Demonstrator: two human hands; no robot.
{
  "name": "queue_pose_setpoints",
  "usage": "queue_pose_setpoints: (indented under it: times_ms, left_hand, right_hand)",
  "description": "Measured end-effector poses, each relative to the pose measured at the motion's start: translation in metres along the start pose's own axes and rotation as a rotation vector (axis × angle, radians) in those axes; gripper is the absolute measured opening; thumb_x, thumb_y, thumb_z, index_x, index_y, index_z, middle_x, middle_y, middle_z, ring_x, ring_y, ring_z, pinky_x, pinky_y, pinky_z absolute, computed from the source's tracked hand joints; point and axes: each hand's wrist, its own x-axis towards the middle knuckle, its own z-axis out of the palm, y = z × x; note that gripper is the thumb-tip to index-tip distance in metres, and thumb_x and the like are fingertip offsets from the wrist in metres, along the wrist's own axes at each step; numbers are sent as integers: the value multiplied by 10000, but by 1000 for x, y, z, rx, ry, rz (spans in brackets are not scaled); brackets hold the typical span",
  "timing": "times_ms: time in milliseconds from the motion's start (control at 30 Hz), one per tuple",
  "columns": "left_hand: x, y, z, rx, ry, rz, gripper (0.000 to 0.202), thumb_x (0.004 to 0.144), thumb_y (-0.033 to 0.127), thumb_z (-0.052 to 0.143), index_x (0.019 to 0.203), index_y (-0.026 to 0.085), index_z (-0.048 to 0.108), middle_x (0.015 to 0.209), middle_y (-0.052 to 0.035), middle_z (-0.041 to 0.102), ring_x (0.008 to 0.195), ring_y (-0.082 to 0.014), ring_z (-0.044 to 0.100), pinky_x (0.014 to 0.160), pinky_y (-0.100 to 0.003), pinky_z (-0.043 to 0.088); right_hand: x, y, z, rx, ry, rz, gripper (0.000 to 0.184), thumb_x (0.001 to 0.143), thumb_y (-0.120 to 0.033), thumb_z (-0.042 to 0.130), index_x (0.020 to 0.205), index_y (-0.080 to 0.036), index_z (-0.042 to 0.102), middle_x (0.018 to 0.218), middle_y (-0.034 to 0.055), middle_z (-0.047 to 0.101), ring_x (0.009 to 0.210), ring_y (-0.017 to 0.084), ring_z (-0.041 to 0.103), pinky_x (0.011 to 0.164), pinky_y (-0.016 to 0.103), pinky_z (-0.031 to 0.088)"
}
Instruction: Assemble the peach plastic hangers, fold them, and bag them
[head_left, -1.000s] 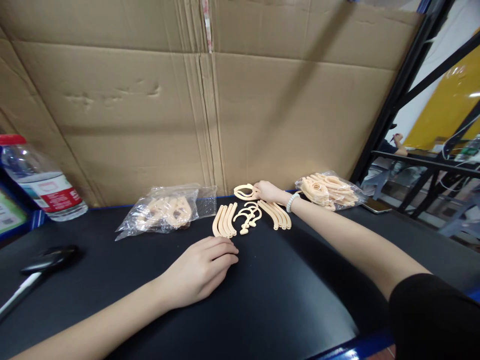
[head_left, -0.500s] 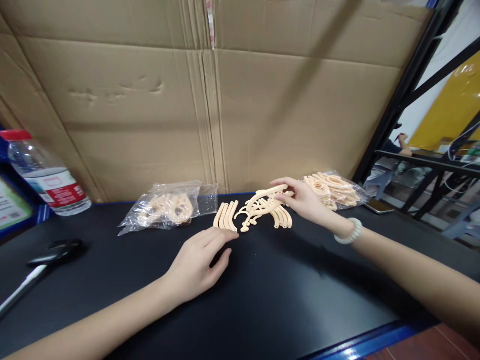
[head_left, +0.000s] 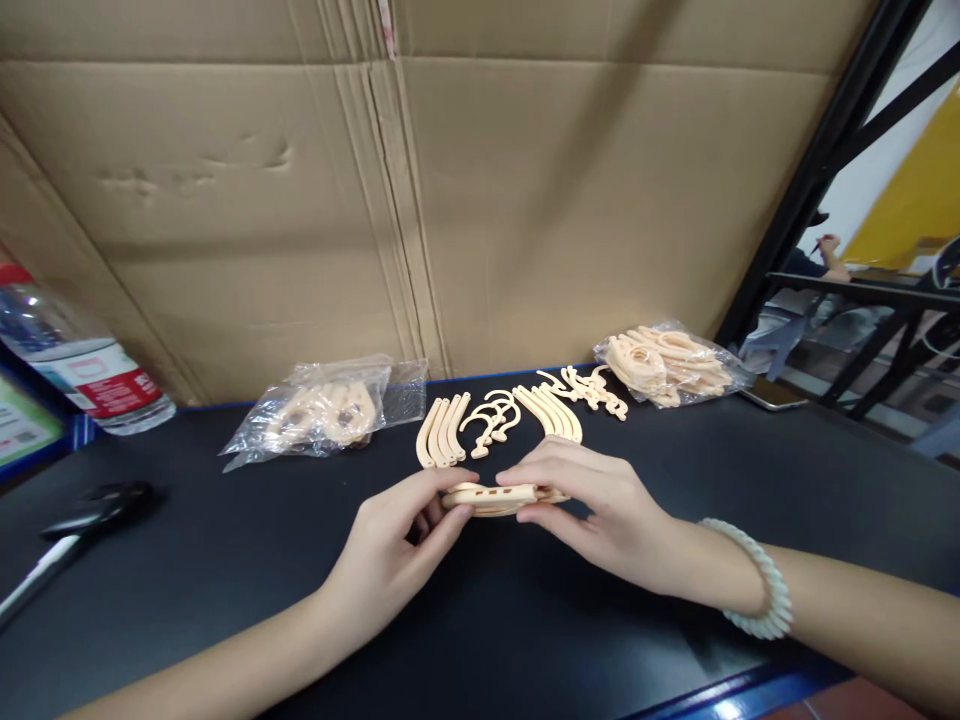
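Both hands meet over the black tabletop (head_left: 225, 590) and pinch one flat peach plastic piece (head_left: 491, 497) with small slots along its edge. My left hand (head_left: 397, 545) grips its left end between thumb and fingers. My right hand (head_left: 592, 510), with a pale bead bracelet on the wrist, grips its right end. Just beyond lie loose peach parts: a fan of curved strips (head_left: 442, 432), hook shapes (head_left: 491, 418), more curved strips (head_left: 556, 412) and small knobbly pieces (head_left: 592, 388).
A clear bag of peach parts (head_left: 319, 415) lies at the back left, another bag (head_left: 667, 365) at the back right. A water bottle (head_left: 71, 360) and a black tool (head_left: 90, 505) sit on the left. Cardboard (head_left: 480, 190) walls the back. A black rack (head_left: 825, 150) stands at right.
My right hand has come back from the far parts with a peach piece, and my left hand has risen off the table to grip its other end. The camera tilted down slightly.
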Motion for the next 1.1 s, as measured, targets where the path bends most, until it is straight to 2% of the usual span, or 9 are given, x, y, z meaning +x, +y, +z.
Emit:
queue_pose_setpoints:
  times_ms: [167, 400, 500, 667, 767, 833, 900, 967, 1100]
  left_hand:
    - [-2, 4, -3, -179, -37, -137, 81, 969, 260, 490, 1004, 211, 544, 683, 47, 579, 530, -94, 579, 498, -198, 500]
    - [-2, 2, -6, -408, 82, -270, 132, 1008, 340, 421, 994, 217, 468, 916, 7, 596, 573, -97, 607, 512, -248, 532]
    - [-2, -2, -6, -449, 91, -287, 143, 1008, 353, 430, 996, 217, 470, 918, 11, 593, 583, -96, 595, 531, -253, 518]
    - [-2, -5, -7, -379, 138, -269, 157, 997, 361, 456, 951, 217, 498, 861, 22, 593, 603, -98, 547, 564, -245, 472]
    - [-2, -3, -10, -204, 133, -243, 160, 982, 354, 481, 920, 217, 537, 783, 26, 570, 644, -120, 533, 569, -244, 425]
    - [-2, -2, -12, -49, 108, -173, 118, 959, 324, 520, 938, 220, 572, 752, 26, 556, 645, -132, 508, 573, -252, 401]
    - [-1, -2, -12, 62, 88, -69, 78, 935, 273, 553, 987, 224, 584, 811, 12, 587, 685, -146, 513, 613, -265, 415]
    - [0, -3, -11, 117, 67, 27, 93, 923, 232, 562, 1014, 225, 578, 927, -17, 619, 820, -179, 551, 720, -300, 451]
    - [0, -4, -7, 199, -20, 131, 38, 907, 221, 576, 941, 224, 593, 1067, -61, 600, 1001, -235, 540, 861, -380, 462]
  right_hand:
    - [-2, 15, -7, -106, -18, 121, 197, 900, -116, 576, 1058, -205, 655, 893, 54, 673, 821, 168, 620, 737, 317, 527]
    - [-6, 41, -16, -244, -285, 221, 121, 908, -183, 587, 962, -207, 692, 840, 47, 669, 824, 189, 613, 749, 335, 508]
    - [-4, 41, -20, -254, -314, 256, 132, 925, -183, 548, 885, -204, 673, 855, 50, 653, 817, 187, 601, 741, 331, 496]
    - [-1, 38, -24, -137, -146, 387, 146, 933, -196, 503, 799, -204, 562, 750, 10, 587, 670, 143, 546, 619, 283, 466]
    - [0, 41, -22, 160, -32, 487, 140, 902, -255, 569, 776, -200, 541, 745, -4, 571, 641, 128, 577, 618, 281, 506]
    - [1, 43, -19, 323, 20, 520, 164, 833, -278, 671, 752, -191, 558, 783, 6, 596, 674, 131, 611, 641, 285, 532]
    - [2, 42, -16, 399, 57, 541, 224, 765, -288, 750, 707, -187, 558, 798, 14, 616, 706, 135, 623, 652, 284, 541]
    - [2, 39, -14, 445, 88, 551, 252, 742, -291, 775, 692, -189, 550, 797, 16, 626, 723, 137, 627, 662, 286, 546]
    - [0, 35, -10, 466, 116, 500, 218, 759, -270, 767, 715, -195, 567, 797, 17, 631, 721, 135, 624, 638, 278, 532]
